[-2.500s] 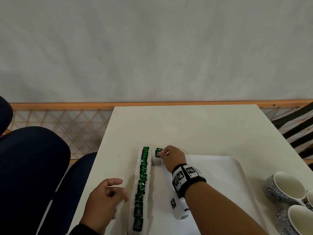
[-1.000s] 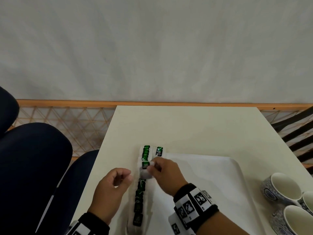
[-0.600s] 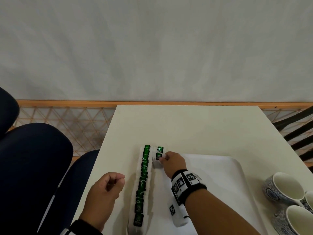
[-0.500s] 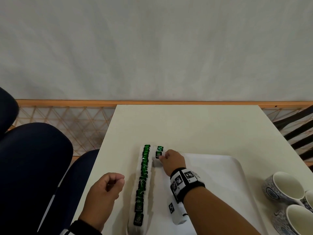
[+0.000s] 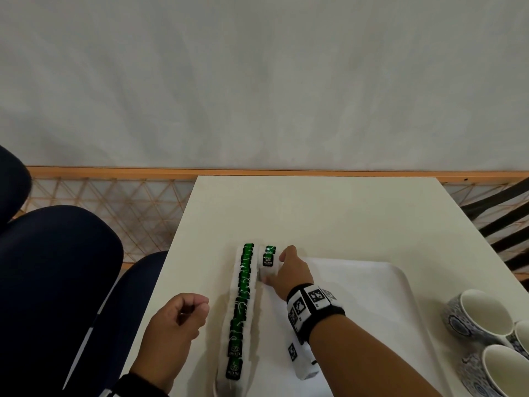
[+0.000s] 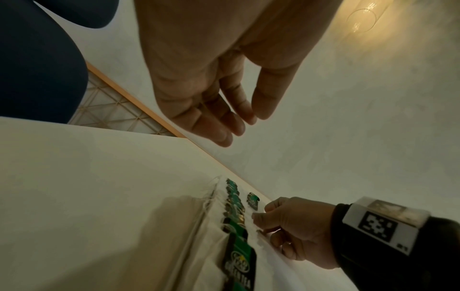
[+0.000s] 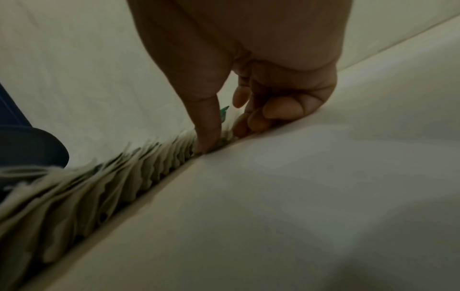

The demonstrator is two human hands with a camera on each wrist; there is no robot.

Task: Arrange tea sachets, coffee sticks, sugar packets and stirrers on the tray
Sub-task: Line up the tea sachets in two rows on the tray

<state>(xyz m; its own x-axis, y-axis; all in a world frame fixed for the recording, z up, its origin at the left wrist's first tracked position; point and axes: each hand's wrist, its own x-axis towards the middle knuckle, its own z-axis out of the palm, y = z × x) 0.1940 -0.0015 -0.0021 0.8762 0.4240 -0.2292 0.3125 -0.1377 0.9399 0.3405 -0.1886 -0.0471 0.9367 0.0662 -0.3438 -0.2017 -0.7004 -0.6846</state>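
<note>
Right hand set a tea sachet at the tray's far-left corner; left hand idle.

Dark blue chair (image 5: 57,282) stood off the worktop's left edge. Left hand (image 5: 174,322) hovered over the worktop (image 5: 329,213) near its left edge, fingers (image 6: 224,126) loosely curled, holding nothing. Just right of it, a long row of tea sachets (image 5: 242,305), white with green labels, overlapped along the left rim of the white tray (image 5: 400,285), front to back. Second short row at the tray's far-left corner: one sachet at the back, a nearer tea sachet (image 5: 268,263) touching it. Right hand (image 5: 292,270), tagged wristband on, pinched that nearer sachet, thumb on its near end, other fingers (image 7: 251,122) curled at its right side. Blue-patterned cups (image 5: 481,319) stood at the worktop's right edge, beside the tray.
</note>
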